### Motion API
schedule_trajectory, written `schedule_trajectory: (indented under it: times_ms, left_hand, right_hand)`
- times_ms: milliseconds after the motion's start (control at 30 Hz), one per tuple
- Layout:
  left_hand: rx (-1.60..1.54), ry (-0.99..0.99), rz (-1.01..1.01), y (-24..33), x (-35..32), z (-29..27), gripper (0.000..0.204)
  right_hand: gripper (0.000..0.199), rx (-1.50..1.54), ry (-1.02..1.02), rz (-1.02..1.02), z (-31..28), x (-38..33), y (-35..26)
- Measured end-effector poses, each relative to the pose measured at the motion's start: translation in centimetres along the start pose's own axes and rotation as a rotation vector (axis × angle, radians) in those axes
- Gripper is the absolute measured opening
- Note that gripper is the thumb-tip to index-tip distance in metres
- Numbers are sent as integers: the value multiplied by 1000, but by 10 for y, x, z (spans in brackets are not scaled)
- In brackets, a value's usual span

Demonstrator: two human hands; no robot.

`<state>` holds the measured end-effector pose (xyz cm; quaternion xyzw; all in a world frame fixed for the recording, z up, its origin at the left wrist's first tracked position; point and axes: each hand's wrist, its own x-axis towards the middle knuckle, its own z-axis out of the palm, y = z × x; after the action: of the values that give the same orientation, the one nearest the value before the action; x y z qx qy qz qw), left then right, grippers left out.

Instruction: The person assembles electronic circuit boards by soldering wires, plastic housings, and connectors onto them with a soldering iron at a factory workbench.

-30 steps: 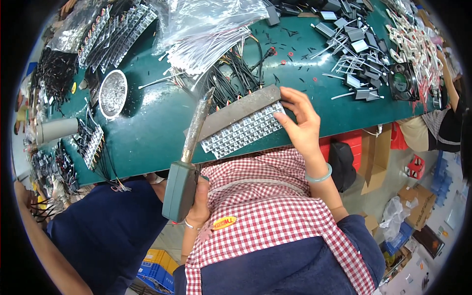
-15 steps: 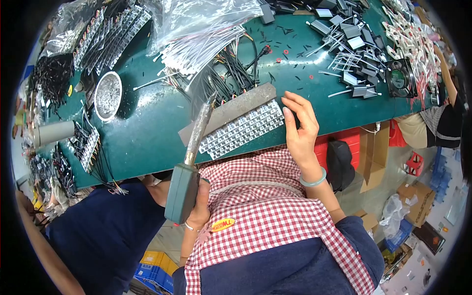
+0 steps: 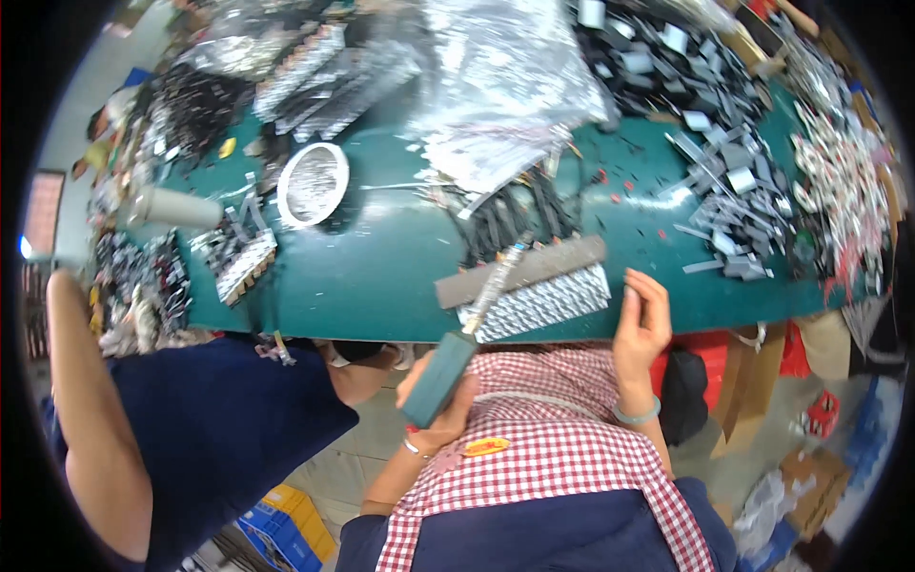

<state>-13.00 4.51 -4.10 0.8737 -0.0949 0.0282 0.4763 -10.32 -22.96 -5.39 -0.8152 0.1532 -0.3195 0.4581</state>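
Note:
My left hand (image 3: pixel 459 408) is closed around the green boxy handle of a soldering iron (image 3: pixel 440 379). Its metal barrel slants up to the right, with the tip over a long grey bar (image 3: pixel 562 258). Along the near side of that bar lies a block of silver metal pieces in rows (image 3: pixel 548 303). Black-sleeved wires (image 3: pixel 519 217) run from behind the bar toward a bundle of white cable ends (image 3: pixel 481 162). My right hand (image 3: pixel 641 334), empty with fingers stretched, hovers just right of the block. Motion blur hides whether the tip touches the bar.
A white bowl (image 3: pixel 283 195) stands left of the wires on the green table (image 3: pixel 381 257). Clear plastic bags (image 3: pixel 505 67) and dark rectangular parts (image 3: pixel 734 181) crowd the back and right. A co-worker's dark sleeve (image 3: pixel 219 429) is close on my left.
The whole view has shifted, so the table sits lower and farther right. The iron leans more to the right, its tip nearer the bar's middle. My right hand is slightly farther from the block.

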Motion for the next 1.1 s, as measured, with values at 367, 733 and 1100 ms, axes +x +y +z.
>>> schedule_trajectory:
  times_ms: [367,733,1100]
  left_hand:
    - [-390,113,89,40,56,2,40]
    - [-470,189,153,39,81,-2,38]
    - [-470,303,202,30,82,-4,37]
  right_hand:
    - [7,176,37,253,0,-7,37]
    - [3,239,78,217,2,66,53]
    - [10,233,168,47,12,86,5]
